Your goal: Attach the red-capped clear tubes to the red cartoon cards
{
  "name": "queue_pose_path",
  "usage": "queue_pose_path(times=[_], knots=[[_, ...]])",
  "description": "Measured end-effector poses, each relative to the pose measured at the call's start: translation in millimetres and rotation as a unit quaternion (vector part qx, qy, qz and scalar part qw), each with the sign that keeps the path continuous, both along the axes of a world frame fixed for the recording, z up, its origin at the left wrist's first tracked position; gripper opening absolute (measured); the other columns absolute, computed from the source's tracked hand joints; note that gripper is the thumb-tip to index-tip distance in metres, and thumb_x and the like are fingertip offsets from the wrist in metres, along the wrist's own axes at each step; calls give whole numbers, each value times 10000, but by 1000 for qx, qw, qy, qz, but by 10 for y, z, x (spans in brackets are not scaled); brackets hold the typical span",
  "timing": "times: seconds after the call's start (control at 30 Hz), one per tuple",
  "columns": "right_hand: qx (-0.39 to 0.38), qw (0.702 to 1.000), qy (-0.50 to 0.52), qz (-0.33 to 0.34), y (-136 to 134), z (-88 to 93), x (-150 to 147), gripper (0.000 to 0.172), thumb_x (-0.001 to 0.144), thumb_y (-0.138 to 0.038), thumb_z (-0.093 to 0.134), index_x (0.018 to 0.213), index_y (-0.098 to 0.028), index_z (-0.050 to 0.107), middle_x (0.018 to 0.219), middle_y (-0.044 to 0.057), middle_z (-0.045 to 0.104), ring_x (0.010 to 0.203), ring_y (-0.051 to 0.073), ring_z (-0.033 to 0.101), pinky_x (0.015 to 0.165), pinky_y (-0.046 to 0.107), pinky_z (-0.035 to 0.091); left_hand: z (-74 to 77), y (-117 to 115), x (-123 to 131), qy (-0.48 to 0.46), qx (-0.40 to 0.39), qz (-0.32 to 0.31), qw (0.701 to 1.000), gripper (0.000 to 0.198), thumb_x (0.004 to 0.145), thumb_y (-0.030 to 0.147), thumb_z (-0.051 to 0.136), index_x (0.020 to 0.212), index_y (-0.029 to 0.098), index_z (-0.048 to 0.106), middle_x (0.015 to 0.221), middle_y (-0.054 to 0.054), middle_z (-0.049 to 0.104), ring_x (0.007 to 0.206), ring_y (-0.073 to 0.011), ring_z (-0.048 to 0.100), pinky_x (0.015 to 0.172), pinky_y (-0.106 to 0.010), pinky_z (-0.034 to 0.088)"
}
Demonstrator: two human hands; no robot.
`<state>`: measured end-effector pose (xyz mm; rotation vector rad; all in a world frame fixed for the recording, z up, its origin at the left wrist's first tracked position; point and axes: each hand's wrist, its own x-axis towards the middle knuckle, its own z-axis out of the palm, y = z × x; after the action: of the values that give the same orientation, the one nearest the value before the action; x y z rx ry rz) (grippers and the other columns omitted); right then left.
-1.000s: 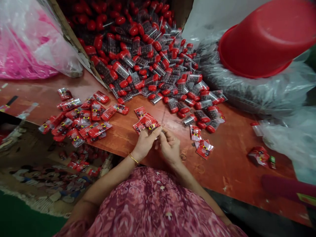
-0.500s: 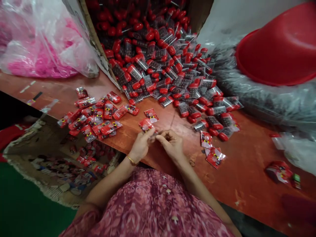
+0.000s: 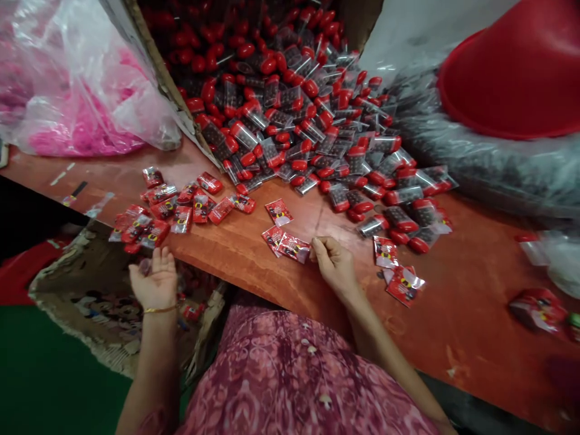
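closest in, just off the near edge of the reddish-brown wooden tabletop (image 3: 254, 266), the left hand (image 3: 156, 281) is palm up, fingers spread, above a torn-rimmed brown cardboard box (image 3: 209, 320) holding shiny red packets (image 3: 193, 312); a blurred shape (image 3: 145, 266) by its thumb is unclear. the right hand (image 3: 334, 263) has thumb and fingertip pressed together at the end of a small, flat, glossy red printed packet (image 3: 294, 246), midway along the near edge; i cannot tell whether its film is caught between them. something so thin probably handles best pinched lightly at its rim, uncreased, without dragging the packet it overlaps. farther back, a large open cardboard carton (image 3: 144, 45) at the far edge holds a heap of clear plastic tubes with rounded red ends (image 3: 283, 138), overflowing onto the tabletop. toward the far left corner sits a clear plastic bag of bright pink material (image 3: 86, 90); toward the far right, a cloudy plastic bag of dark contents (image 3: 475, 163) under an upturned red plastic bucket (image 3: 512, 78).
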<state>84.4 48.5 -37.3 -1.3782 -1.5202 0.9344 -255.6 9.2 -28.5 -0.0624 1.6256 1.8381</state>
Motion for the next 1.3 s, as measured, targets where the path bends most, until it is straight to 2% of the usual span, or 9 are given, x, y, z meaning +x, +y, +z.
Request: queue_pose_path(times=[0.13, 0.27, 0.37, 0.5, 0.57, 0.7, 0.9, 1.07, 1.3], knots=[[11, 998, -50, -33, -55, -98, 181, 284, 876, -377, 442, 673, -196, 525, 552, -19, 514, 501, 112, 479, 503, 235, 384, 62, -172, -76, 68, -69, -93, 991, 414, 836, 463, 239, 746, 213, 557, 954, -67, 700, 1151, -202, 554, 937, -377, 454], [23, 992, -110, -56, -85, -180, 270, 230, 860, -351, 457, 722, -196, 556, 593, 6, 576, 519, 129, 514, 516, 247, 402, 326, 30, 416, 282, -59, -143, 947, 337, 815, 447, 331, 765, 210, 566, 788, -49, 699, 810, -206, 670, 826, -432, 513], [41, 988, -142, -52, -75, -184, 241, 211, 855, -333, 458, 758, -192, 581, 639, 29, 623, 545, 143, 552, 533, 255, 419, 414, 475, 822, 465, -23, -262, 845, 277, 737, 403, 560, 876, 184, 655, 969, -79, 706, 966, -232, 631, 954, -437, 431], [49, 980, -190, -36, -71, -160, 228, 213, 864, -319, 450, 785, -191, 601, 692, 48, 661, 586, 158, 591, 544, 258, 430, 233, 1061, 954, 705, -45, -416, 573, 312, 796, 373, 512, 1017, 206, 656, 1290, -108, 563, 1281, -336, 399, 1047, -566, 236], [53, 978, -200, -31, -49, -141, 262, 217, 870, -315, 442, 812, -186, 606, 723, 57, 673, 611, 165, 605, 560, 262, 441, 114, 1166, 859, 738, -50, -429, 519, 308, 830, 365, 473, 1017, 204, 657, 1273, -115, 575, 1297, -342, 378, 1047, -564, 221], [69, 959, -267, -62, 172, -54, 342, 247, 882, -317, 425, 913, -157, 611, 820, 101, 682, 704, 201, 616, 648, 306, 455, 52, 938, 514, 771, -74, -386, 500, 267, 848, 332, 449, 936, 211, 669, 1138, -119, 652, 1268, -333, 418, 1063, -561, 179], [79, 900, -402, -148, 796, -17, 337, 397, 870, -290, 425, 1203, -91, 511, 1214, 209, 564, 1066, 342, 485, 881, 488, 343, 286, 393, 233, 796, -185, -275, 507, 256, 853, 343, 437, 918, 220, 652, 1217, -93, 610, 1269, -400, 376, 980, -680, 190], [81, 893, -429, -109, 825, -170, 317, 428, 840, -85, 330, 1215, -163, 521, 1274, 125, 561, 1172, 313, 411, 962, 528, 230, 241, 361, 983, 741, -73, -365, 560, 282, 867, 353, 444, 938, 202, 671, 1058, -108, 688, 1132, -299, 547, 994, -526, 307], [117, 901, -410, -83, 331, -213, 395, 383, 788, -95, 405, 1131, -131, 572, 1232, 143, 583, 1171, 281, 439, 974, 455, 308, -42, 452, 1881, 709, -37, -492, 504, 275, 802, 435, 563, 931, 237, 703, 1239, -90, 609, 1237, -322, 462, 1044, -554, 266]])
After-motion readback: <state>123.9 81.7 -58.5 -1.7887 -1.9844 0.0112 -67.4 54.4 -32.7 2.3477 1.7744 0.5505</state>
